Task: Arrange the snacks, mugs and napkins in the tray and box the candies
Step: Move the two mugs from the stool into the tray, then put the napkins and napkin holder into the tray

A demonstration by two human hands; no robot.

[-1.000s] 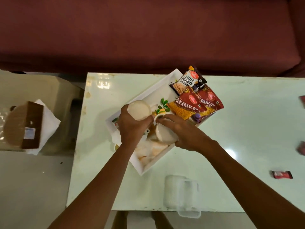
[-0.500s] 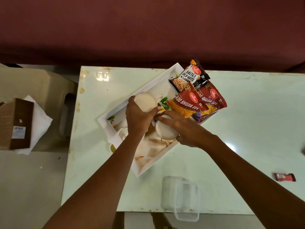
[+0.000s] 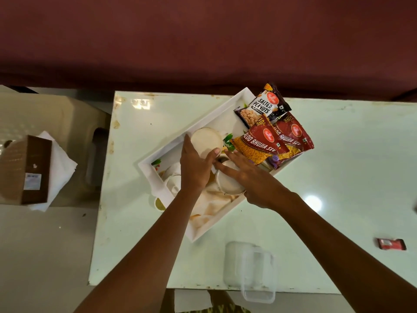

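On the table [image 3: 140,222] in front of you the tray [image 3: 203,118] sits at an angle, far of centre. In it, the snack packets [image 3: 270,136] lie at the far right end, two mugs [image 3: 206,140] in the middle, napkins [image 3: 209,206] at the near end. A clear container [image 3: 250,267] sits at the near edge, a candy [image 3: 391,243] well right. Left of the table, a cardboard box [image 3: 24,170] rests on napkins on a stool [image 3: 67,118].

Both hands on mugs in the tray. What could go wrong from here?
1. The left hand and right hand hold two pale round mugs, and, close together over the white rectangular tray; they could knock.
2. The red snack packets overhang the tray's far rim and may slide off if nudged.
3. The clear plastic box juts past the pale green table's near edge; a forearm could tip it off.
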